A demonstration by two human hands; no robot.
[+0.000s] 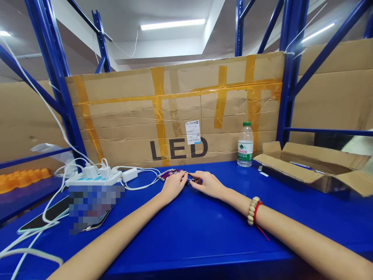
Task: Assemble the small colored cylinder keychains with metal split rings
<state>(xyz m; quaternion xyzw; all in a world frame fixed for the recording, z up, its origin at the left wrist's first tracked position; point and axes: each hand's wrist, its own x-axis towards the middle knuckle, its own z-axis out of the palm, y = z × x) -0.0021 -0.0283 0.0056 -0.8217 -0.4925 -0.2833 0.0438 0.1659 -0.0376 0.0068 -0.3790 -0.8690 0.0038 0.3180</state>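
and here both hands meet at the middle of the blue shelf [189, 233], towards its far side. the right hand [210, 184] has thumb and fingertips pinched on a small dark piece [197, 181], too tiny to identify, right in the gap between the two hands. the left hand [173, 187] lies palm down, fingers bent towards that piece; whether it grips anything, i cannot tell. just beyond the left hand, a loose cluster of slim, shiny pens [166, 174] rests on the surface, partly covered by the fingers. so how far along are we? looks like mid-handling to me: the dark piece is in the fingers, not set down, and the pens beside it lie loose. how many are dealt with, the view doesn't reveal. over on the right, an open cardboard box [291, 171] stands with its flaps spread and a slim item [305, 167] inside, near a green-capped bottle [245, 151]. on the left, a white power strip [96, 179] trails cables.
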